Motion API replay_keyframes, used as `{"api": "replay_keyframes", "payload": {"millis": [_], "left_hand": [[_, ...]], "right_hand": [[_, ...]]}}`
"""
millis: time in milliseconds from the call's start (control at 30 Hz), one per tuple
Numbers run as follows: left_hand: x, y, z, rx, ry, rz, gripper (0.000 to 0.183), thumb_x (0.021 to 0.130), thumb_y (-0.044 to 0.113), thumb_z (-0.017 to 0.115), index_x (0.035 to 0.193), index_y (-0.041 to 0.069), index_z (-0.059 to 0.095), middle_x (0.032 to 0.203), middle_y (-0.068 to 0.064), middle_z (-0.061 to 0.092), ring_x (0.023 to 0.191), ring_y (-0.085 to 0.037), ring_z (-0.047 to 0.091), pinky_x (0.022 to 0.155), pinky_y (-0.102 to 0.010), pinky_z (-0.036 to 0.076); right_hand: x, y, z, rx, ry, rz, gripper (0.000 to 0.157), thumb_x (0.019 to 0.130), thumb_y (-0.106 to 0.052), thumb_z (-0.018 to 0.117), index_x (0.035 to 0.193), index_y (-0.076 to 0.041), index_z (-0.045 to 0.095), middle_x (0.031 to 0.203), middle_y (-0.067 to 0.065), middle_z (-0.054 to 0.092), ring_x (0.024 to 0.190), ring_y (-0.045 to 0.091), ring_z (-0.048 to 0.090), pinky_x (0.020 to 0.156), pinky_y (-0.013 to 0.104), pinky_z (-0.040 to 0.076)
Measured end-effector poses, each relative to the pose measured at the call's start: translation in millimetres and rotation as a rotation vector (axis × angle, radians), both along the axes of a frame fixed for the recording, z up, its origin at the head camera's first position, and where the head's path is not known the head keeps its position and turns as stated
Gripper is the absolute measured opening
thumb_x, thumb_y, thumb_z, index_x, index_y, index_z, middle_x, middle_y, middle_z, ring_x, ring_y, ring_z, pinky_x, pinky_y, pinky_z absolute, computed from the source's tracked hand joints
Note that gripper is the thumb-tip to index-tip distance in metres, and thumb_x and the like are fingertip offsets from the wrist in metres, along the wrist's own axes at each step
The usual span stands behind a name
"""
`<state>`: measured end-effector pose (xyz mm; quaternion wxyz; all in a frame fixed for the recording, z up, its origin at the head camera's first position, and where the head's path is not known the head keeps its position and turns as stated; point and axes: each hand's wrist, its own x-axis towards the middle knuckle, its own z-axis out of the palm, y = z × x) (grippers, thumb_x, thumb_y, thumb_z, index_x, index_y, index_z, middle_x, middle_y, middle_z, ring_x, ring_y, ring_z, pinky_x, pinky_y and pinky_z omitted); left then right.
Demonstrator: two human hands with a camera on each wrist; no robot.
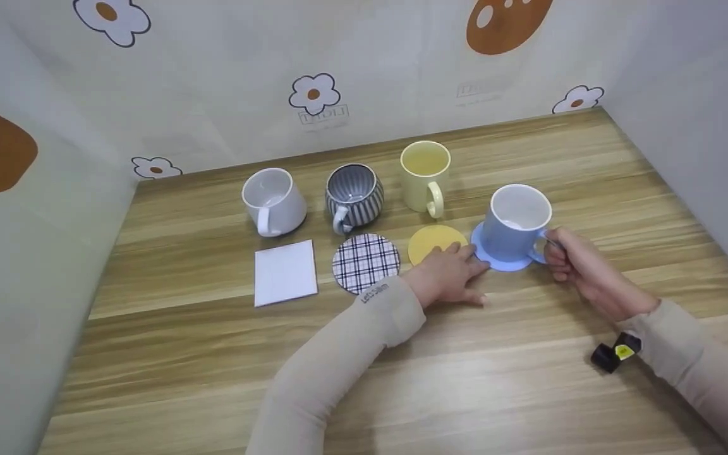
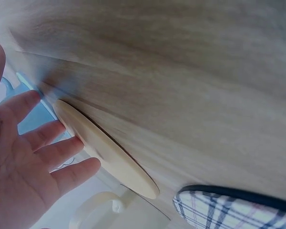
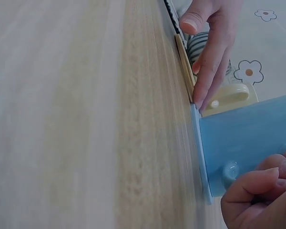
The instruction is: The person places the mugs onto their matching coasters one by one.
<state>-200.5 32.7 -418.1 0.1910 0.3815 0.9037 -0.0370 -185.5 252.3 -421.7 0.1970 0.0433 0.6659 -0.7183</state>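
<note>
A blue mug [image 1: 508, 227] with a white inside stands upright on a round blue coaster [image 1: 484, 251]. My right hand [image 1: 582, 265] grips the mug's handle, fingers curled round it, as the right wrist view also shows. My left hand [image 1: 449, 273] lies low with its fingers spread and fairly straight. Its fingertips are right at the blue coaster's left edge and overlap the round yellow coaster [image 1: 433, 239]. In the left wrist view the palm of the left hand [image 2: 26, 167] is bare and holds nothing.
Behind the coasters stand a white mug [image 1: 282, 205], a striped grey mug [image 1: 364, 205] and a pale yellow mug [image 1: 413, 189]. A square white coaster [image 1: 285, 273] and a round plaid coaster [image 1: 364, 262] lie left of the yellow one. Patterned walls border the wooden table [image 1: 181, 354].
</note>
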Motion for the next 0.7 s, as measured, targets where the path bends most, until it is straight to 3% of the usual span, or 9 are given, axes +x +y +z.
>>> {"api": "replay_keyframes", "payload": {"millis": [333, 500, 600, 700], "left_hand": [[0.5, 1, -0.5, -0.004, 0.0, 0.0, 0.068, 0.073, 0.063, 0.036, 0.131, 0.031, 0.022, 0.139, -0.004, 0.013, 0.124, -0.028, 0.015, 0.096, -0.046, 0.019], [1.7, 1, 1.4, -0.008, 0.016, -0.011, 0.068, 0.073, 0.063, 0.036, 0.131, 0.029, 0.024, 0.138, -0.005, 0.015, 0.123, -0.029, 0.016, 0.095, -0.046, 0.022], [1.5, 1, 2.9, -0.014, 0.018, -0.01, 0.067, 0.074, 0.062, 0.036, 0.131, 0.029, 0.024, 0.138, -0.005, 0.015, 0.123, -0.029, 0.016, 0.095, -0.046, 0.021], [1.3, 1, 3.9, -0.02, 0.017, -0.012, 0.067, 0.074, 0.062, 0.034, 0.131, 0.029, 0.023, 0.138, -0.005, 0.014, 0.124, -0.028, 0.016, 0.096, -0.046, 0.02]], "right_hand": [[0.1, 1, -1.0, 0.013, 0.014, 0.016, 0.041, 0.086, -0.02, 0.03, 0.045, -0.015, 0.029, 0.044, -0.006, 0.029, 0.043, 0.009, 0.023, 0.047, 0.027, 0.01], [-1.6, 3, 0.4, 0.016, -0.011, 0.071, 0.041, 0.087, -0.02, 0.027, 0.046, -0.015, 0.027, 0.044, -0.006, 0.028, 0.043, 0.01, 0.022, 0.044, 0.025, 0.012], [-3.0, 5, 4.8, 0.07, -0.031, 0.127, 0.039, 0.088, -0.024, 0.027, 0.05, -0.015, 0.03, 0.048, -0.005, 0.033, 0.044, 0.009, 0.027, 0.042, 0.022, 0.021], [-2.3, 9, 12.6, 0.22, -0.023, 0.171, 0.037, 0.088, -0.031, 0.03, 0.059, -0.011, 0.041, 0.058, -0.003, 0.043, 0.048, 0.007, 0.038, 0.046, 0.022, 0.037]]}}
